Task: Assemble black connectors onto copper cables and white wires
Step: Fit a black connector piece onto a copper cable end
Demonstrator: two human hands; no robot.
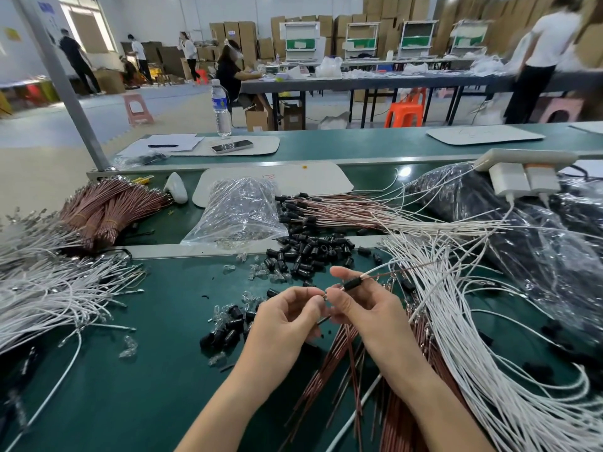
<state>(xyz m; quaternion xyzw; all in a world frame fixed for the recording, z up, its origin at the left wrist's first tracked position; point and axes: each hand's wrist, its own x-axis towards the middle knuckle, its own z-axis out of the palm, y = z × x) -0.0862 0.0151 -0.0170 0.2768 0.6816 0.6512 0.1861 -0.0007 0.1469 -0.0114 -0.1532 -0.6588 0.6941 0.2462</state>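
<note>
From your head camera, the black connector sits between your two hands, just above the green bench mat. Your right hand pinches it between thumb and curled fingers. Your left hand curls in from the other side, its fingertips closing on the small metal tip at the connector's near end. The connector is a short, matte black sleeve, tilted up to the right. A thin white wire and a reddish copper cable run out of its far end side by side. Just beyond your fingers lies a loose heap of black connectors, stubby and glossy, mixed with tiny clear glassy pieces. Under your wrists fan straight copper cables, and to your right sweep looping white wires. More white wires, these with metal ends, sprawl at far left, beside a banded copper bundle. A crinkled clear plastic bag rests behind the heap, next to a row of wire pairs already capped in black.
</note>
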